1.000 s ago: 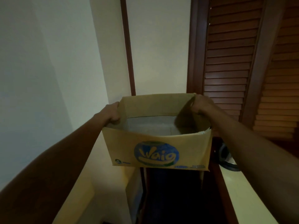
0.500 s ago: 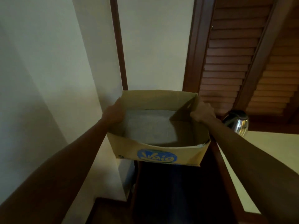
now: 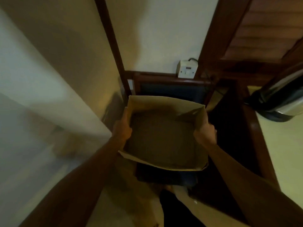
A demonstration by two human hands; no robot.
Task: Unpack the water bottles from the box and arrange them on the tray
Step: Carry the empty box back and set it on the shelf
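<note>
An open brown cardboard box (image 3: 164, 141) hangs low in the middle of the head view, held over a dark blue seat. I look straight into it and see only its bare bottom. My left hand (image 3: 123, 128) grips its left wall, thumb inside the rim. My right hand (image 3: 205, 133) grips the right wall near a folded-in corner flap. No water bottles and no tray are in view. The picture is blurred.
A dark wooden chair with a blue seat (image 3: 172, 90) stands under the box against the wall. A white switch box (image 3: 186, 69) sits on the wall behind. A shiny steel kettle (image 3: 282, 99) stands on a pale counter (image 3: 287, 153) at right. A white wall runs along the left.
The box has come down from chest height towards the chair seat, and my view has tilted downward. Both hands keep their grip on its side walls.
</note>
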